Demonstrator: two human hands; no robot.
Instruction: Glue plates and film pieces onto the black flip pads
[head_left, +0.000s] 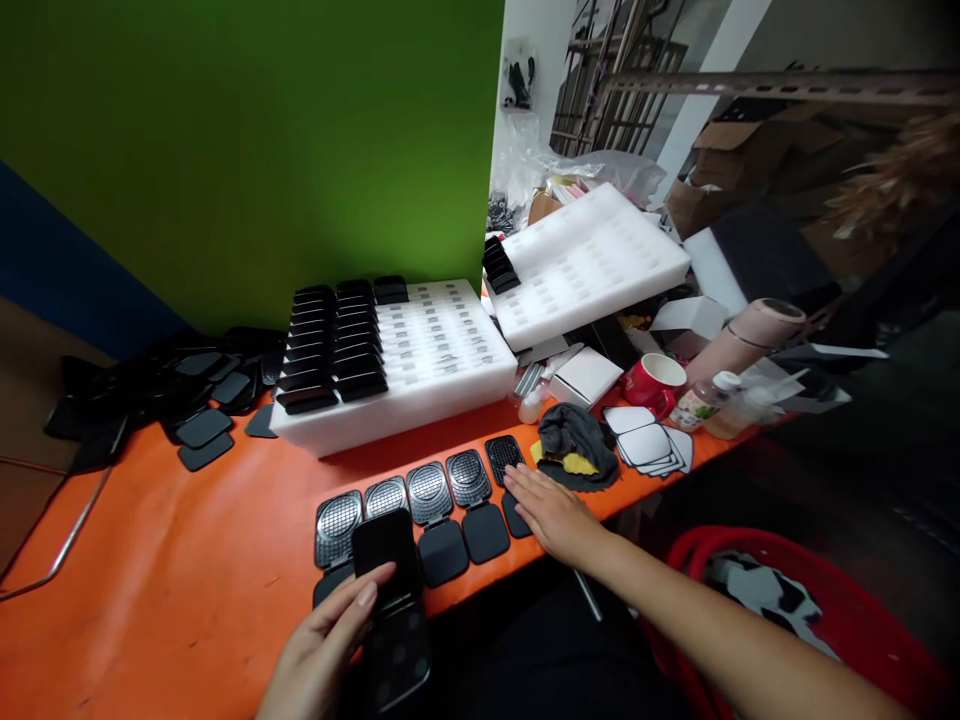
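Note:
My left hand (330,635) grips the side of a black hinged case (388,555), spread open with two glossy rounded-square halves, in front of the table edge. On the orange tabletop lies a row of several similar unfolded cases, their upper halves showing a grid pattern (429,492) and their lower halves (485,532) plain matte. My right hand (555,515) has its fingers stretched out over the rightmost case (505,458), at its right side; whether they press on it I cannot tell. The held case partly covers the second case from the left.
Behind the row stands a white foam block (420,400) with upright black pieces in its slots; another foam block (592,270) leans behind. A pile of black plates (206,428) lies left. To the right are a grey cloth (574,440), a red mug (652,380), bottles and a red basket (847,590).

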